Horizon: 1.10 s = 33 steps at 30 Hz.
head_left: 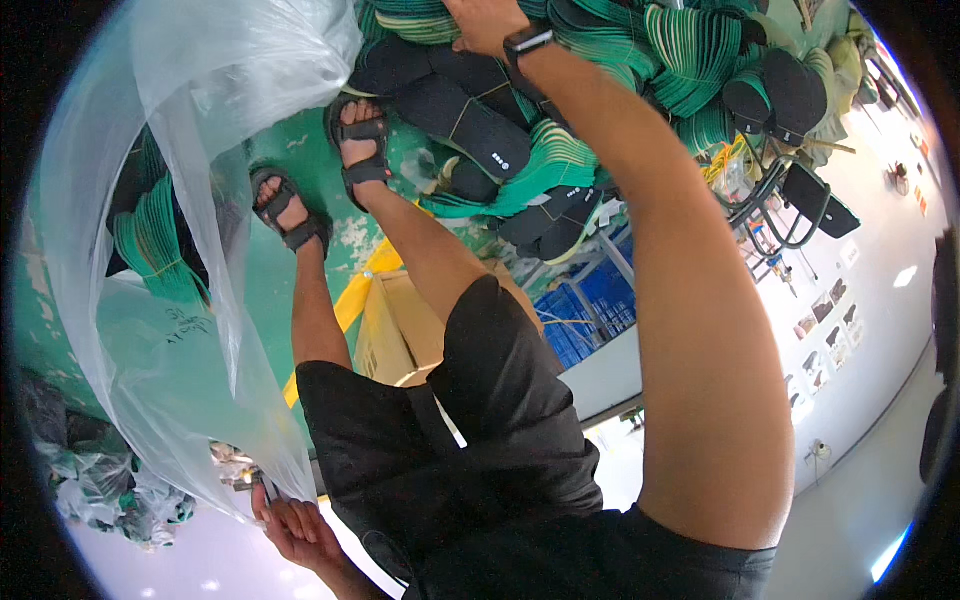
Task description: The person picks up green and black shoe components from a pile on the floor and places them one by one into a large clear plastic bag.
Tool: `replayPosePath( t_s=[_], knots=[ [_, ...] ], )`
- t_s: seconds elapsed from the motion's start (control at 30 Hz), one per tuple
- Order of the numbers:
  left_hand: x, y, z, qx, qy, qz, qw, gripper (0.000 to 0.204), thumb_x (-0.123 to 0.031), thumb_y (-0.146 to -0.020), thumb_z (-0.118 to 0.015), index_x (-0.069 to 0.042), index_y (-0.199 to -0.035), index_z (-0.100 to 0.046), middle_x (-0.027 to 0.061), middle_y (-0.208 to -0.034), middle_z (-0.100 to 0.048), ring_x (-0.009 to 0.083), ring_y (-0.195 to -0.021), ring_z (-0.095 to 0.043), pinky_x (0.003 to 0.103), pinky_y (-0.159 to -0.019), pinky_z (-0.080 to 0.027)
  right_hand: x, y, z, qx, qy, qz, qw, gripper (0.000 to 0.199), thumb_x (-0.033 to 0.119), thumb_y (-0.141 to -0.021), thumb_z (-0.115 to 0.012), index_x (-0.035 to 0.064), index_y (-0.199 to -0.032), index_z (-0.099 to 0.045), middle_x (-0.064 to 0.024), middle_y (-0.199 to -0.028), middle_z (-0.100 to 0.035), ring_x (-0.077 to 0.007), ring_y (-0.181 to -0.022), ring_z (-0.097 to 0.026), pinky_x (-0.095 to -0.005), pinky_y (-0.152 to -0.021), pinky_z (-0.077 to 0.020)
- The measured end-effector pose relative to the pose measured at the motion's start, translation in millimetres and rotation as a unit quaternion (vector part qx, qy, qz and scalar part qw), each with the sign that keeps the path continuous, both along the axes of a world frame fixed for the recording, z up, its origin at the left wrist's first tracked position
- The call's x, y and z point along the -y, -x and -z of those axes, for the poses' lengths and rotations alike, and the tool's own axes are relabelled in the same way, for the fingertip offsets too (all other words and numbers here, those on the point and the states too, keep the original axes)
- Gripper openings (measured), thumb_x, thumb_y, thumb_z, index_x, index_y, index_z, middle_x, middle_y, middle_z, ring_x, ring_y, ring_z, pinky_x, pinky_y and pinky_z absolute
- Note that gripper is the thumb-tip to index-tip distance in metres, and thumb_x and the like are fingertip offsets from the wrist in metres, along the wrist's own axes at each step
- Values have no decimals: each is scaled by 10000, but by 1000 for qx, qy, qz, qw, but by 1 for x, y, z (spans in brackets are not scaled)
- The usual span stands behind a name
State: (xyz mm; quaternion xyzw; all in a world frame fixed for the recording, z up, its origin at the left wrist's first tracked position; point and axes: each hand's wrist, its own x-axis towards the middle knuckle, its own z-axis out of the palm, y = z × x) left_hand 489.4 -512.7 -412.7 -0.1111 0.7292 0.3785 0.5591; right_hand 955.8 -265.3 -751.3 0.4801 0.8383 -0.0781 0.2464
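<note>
The left hand grips the big clear plastic bag, some green-and-black shoe soles already inside. The right hand reaches the far heap of soles; its grip can't be told. Most remain unbagged.

bright, even light; strong fisheye bending at edges.

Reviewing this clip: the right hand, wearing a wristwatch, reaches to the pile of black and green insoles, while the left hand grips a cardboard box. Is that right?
Not quite. In the head view the left hand grips the edge of a clear plastic bag, not a cardboard box. The rest holds: the right hand, with a wristwatch, reaches to the pile of black and green insoles.
</note>
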Motion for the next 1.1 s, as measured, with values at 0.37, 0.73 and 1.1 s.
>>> replayPosePath(
  t_s=[0.37, 0.73, 1.1],
  knots=[
    [5, -5, -15, -77, -2, -47, 996, 232, -217, -985, -415, -15, -946, -522, -34, -530, -306, 63, -387, -241, 190, -367, -244, -8, 1, 5, -145, 7, 164, 976, 1078, 307, -580, -760, -59, -1399, -164, -241, -1349, -349, -391, -1242, -345, -489, -1043, -261],
    [-24, -4, -34, -91, -85, -48, 991, 508, -367, -1015, -248, -129, -1458, -182, -44, -476, -285, 41, -347, -255, 171, -341, -246, -35, 44, -71, -256, -1, 228, 939, 836, 211, -560, -713, 17, -1299, -372, -244, -1200, -459, -433, -1109, -434, -466, -947, -374],
    [-48, -1, -45, 6, -172, -45, 984, 556, -425, -994, -281, -210, -1473, -99, -40, -469, -280, 60, -341, -208, 202, -340, -218, 33, 287, -242, -453, 307, -11, 837, 878, 397, -564, -758, -58, -1240, -430, -254, -1088, -567, -368, -986, -575, -429, -871, -452]
  ],
)
